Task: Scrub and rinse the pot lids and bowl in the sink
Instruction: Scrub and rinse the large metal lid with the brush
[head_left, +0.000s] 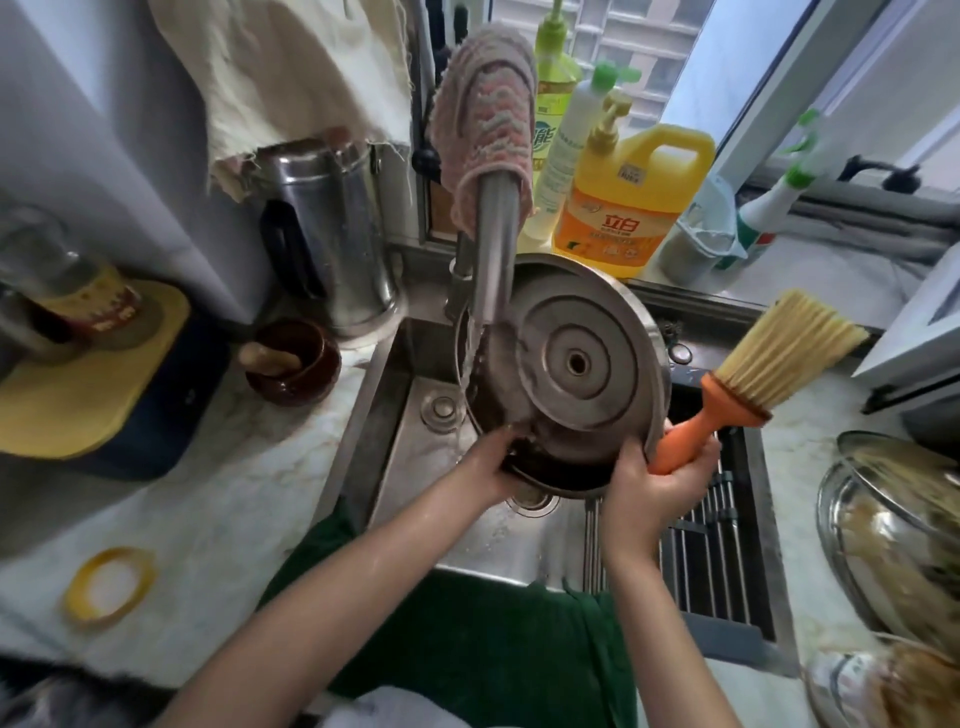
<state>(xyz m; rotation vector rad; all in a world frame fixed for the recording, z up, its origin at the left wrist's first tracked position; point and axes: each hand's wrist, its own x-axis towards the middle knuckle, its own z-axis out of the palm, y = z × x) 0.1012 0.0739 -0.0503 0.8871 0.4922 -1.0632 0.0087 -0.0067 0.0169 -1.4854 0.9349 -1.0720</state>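
Observation:
A round steel pot lid (576, 358) is tilted up over the sink (415, 457), its ringed underside facing me. Water from the steel tap (493, 260) runs onto its left edge. My left hand (493, 462) grips the lid's lower left rim. My right hand (654, 478) holds the orange handle of a scrub brush (769, 369), bristles pointing up and right, away from the lid, while its fingers also touch the lid's lower right rim. A dark piece shows beneath the lid; what it is I cannot tell.
Detergent bottles (623, 208) stand on the sill behind the tap, and a cloth (488, 114) is draped over the tap. A steel jug (332, 234) and brown mortar (296, 358) sit left. A drying rack (711, 545) fills the sink's right side. Another lid (893, 530) lies on the right counter.

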